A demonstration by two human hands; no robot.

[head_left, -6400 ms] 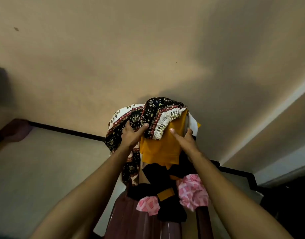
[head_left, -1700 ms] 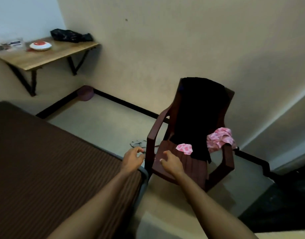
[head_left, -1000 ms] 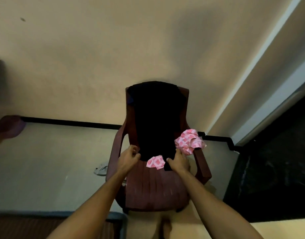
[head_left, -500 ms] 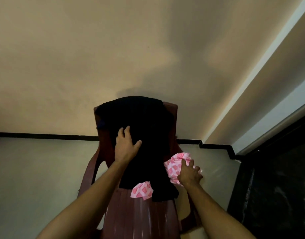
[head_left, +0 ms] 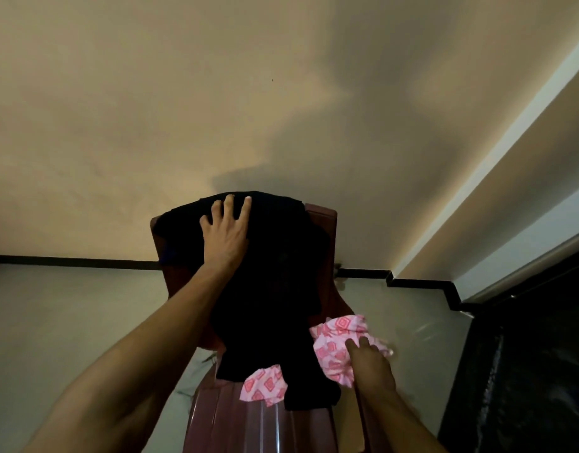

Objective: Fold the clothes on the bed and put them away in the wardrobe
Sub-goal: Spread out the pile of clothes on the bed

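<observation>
Hands: left hand (head_left: 225, 236) flat on black garment (head_left: 268, 289), right hand (head_left: 369, 364) on pink cloth (head_left: 338, 335) (grip unclear, fingers hidden).

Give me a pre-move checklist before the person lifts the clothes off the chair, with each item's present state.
1. Left hand on the black garment at the chair top: ok, fingers spread flat on it.
2. Left grip closed on the fabric: not ok, fingers straight.
3. Right hand on the pink patterned cloth: ok, touching it.
4. Right grip closed: cannot tell, fingers partly hidden.
5. Pink cloth free of the black garment: not ok, part passes under it.
6. Chair steady: cannot tell, legs out of view.
</observation>
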